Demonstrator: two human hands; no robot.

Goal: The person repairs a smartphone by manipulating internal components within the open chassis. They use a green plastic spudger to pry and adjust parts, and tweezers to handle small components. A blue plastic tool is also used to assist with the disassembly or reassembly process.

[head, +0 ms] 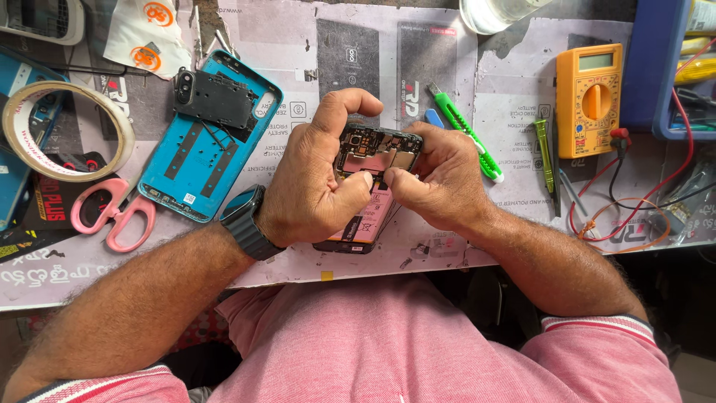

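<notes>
An opened smartphone (373, 153) with its back removed lies between both hands at the table's near edge, circuit board and pink battery exposed. My left hand (317, 175) wraps its left side, thumb arched over the top and fingers pressing at the board. My right hand (440, 175) grips the right side, thumb meeting the left hand's fingers over the board. A dark watch (246, 220) sits on my left wrist.
The phone's blue back cover (201, 149) lies to the left with a black plate on it. Pink scissors (112, 213) and a tape roll (67, 127) sit far left. A green cutter (466, 134), green screwdriver (546, 157) and yellow multimeter (589, 97) with red leads lie right.
</notes>
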